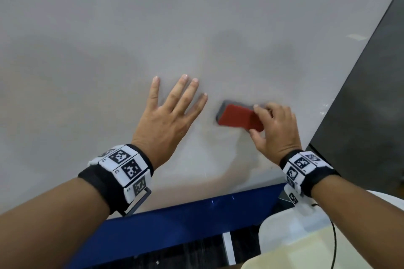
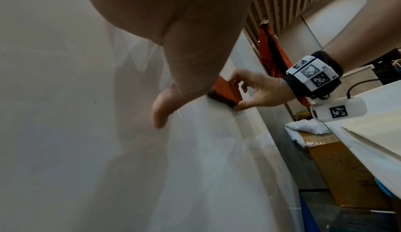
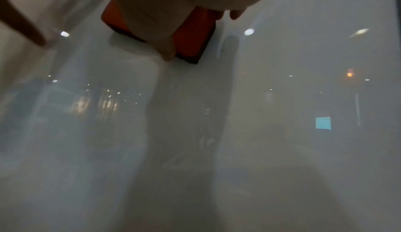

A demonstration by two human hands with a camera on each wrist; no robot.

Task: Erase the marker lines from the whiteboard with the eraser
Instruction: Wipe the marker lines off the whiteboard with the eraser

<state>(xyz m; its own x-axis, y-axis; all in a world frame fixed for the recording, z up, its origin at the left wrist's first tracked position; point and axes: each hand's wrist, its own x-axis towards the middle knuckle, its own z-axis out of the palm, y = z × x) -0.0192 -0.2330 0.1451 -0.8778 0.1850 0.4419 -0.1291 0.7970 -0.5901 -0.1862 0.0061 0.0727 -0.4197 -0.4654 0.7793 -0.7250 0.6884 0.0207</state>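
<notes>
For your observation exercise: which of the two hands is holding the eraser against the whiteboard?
The right hand: its fingers pinch the red eraser on the whiteboard. The left hand lies spread, holding nothing.

Whiteboard (image 1: pixel 109 39) is smooth and glossy, mirrors ceiling lights and my fingers. Eraser (image 1: pixel 239 117) in my right hand (image 1: pixel 276 129) grip has a matt red back, looks like smooth plastic, with a dark fuzzy felt pad underneath against the board. Wrist bands (image 1: pixel 119 172) are black cloth with hard white plastic tag blocks. Blue frame edge (image 1: pixel 196 220) below the board is shiny. Cardboard box (image 2: pixel 338 170) is matt brown.
</notes>
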